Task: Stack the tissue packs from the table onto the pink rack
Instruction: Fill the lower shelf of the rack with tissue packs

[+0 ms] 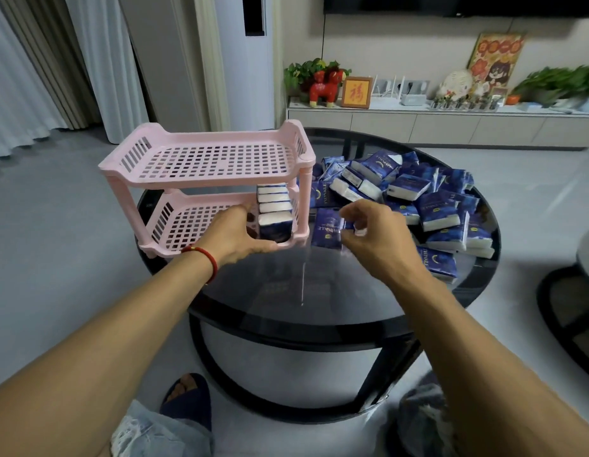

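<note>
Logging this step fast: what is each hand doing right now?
Left hand: holds a tissue pack on the pink rack lower shelf.
Right hand: fingers curled, pinching another pack.

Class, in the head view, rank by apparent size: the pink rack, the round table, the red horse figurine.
1. Round table
2. Pink rack
3. Red horse figurine, though it stands farthest away, which shrinks it.
</note>
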{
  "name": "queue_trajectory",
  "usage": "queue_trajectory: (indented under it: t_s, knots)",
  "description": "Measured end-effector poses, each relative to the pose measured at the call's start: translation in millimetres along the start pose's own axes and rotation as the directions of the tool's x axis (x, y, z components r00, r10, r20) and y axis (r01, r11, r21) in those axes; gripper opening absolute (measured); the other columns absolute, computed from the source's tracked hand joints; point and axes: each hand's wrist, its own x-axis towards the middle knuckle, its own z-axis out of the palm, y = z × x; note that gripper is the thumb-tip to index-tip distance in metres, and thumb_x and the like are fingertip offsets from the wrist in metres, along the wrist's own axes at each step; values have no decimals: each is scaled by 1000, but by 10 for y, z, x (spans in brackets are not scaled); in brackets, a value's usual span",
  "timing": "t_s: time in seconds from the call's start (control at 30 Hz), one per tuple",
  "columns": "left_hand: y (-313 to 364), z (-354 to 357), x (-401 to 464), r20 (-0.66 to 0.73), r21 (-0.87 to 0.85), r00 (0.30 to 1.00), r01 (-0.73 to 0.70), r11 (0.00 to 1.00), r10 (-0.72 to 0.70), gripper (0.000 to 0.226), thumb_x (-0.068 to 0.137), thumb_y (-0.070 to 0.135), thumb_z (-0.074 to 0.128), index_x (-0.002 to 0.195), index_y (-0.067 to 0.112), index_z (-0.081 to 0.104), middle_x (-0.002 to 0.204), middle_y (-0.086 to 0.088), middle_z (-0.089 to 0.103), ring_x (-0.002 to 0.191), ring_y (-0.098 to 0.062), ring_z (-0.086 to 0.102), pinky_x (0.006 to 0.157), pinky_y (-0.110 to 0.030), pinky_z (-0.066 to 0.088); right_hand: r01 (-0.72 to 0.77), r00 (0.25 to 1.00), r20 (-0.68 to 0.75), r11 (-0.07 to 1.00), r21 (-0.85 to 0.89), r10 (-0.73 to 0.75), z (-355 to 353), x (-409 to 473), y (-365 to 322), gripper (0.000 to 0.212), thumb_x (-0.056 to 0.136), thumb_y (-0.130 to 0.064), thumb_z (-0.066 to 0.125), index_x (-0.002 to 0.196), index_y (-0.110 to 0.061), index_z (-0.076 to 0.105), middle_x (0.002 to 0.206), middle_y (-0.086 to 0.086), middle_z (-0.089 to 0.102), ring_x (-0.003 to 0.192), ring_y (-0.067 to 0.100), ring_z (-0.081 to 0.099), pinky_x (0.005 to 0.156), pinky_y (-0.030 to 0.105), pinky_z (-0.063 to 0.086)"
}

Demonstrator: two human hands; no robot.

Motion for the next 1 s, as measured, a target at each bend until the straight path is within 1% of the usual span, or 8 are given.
queue_trajectory:
  t_s: [0.13,0.3,0.37,0.5,0.6,0.7,0.9,1.0]
  knots:
    - [104,-129,-367,-65,263,998,-3,965,21,67,84,22,80,142,14,48,113,0,50,112,-25,58,103,-39,47,-38,999,-21,934,-356,33,-354,-216,361,29,85,-16,68,114,-18,70,107,3,72,103,27,63,78,44,57]
    - [257,53,-829,-190,414,898,-293,862,397,39,83,11,71,122,11,67,110,-7,60,106,-29,58,96,-45,52,-37,978,126,727,-685,169,-506,-505,579,43,91,-17,62,133,-23,54,129,6,56,124,30,48,86,45,51]
    - [368,252,-842,-144,364,846,-437,822,514,30,84,13,69,114,14,70,108,-1,63,102,-24,61,90,-43,55,17,982,154,753,-658,112,-470,-563,617,48,92,-9,59,138,-21,53,129,8,51,122,29,46,91,43,50]
    - [612,583,-837,-90,37,884,-457,889,458,22,90,21,70,112,20,74,105,8,65,87,-7,59,87,-27,53,162,955,295,840,-518,-2,-512,-603,536,50,96,-15,66,143,-28,56,131,3,51,118,22,44,93,25,34]
    - [764,721,-786,32,-79,933,-354,932,357,32,93,31,69,124,22,69,110,9,63,84,-4,61,82,-20,52,223,923,376,914,-339,-85,-570,-626,445,52,93,-20,73,142,-29,59,141,5,54,127,23,47,98,26,35]
    - [864,778,-721,173,-93,961,-202,975,216,39,95,41,65,132,27,64,113,8,66,82,-3,60,74,-11,44,325,887,390,935,-141,-249,-478,-640,398,43,82,-14,82,123,-23,71,119,-2,70,108,15,60,93,27,46]
    - [729,714,-579,270,-240,960,-8,971,75,23,78,28,75,100,28,77,91,2,78,89,-17,72,84,-38,59,360,883,319,933,8,-344,-289,-515,401,43,81,-20,83,119,-23,62,119,-6,66,108,11,61,93,31,53]
    - [593,585,-566,206,-290,977,116,950,-57,12,80,16,76,92,17,77,85,-5,78,68,-17,63,57,-29,50,355,896,276,935,31,-349,-174,-346,345,49,84,-16,75,129,-22,56,128,-3,63,116,14,59,97,36,53]
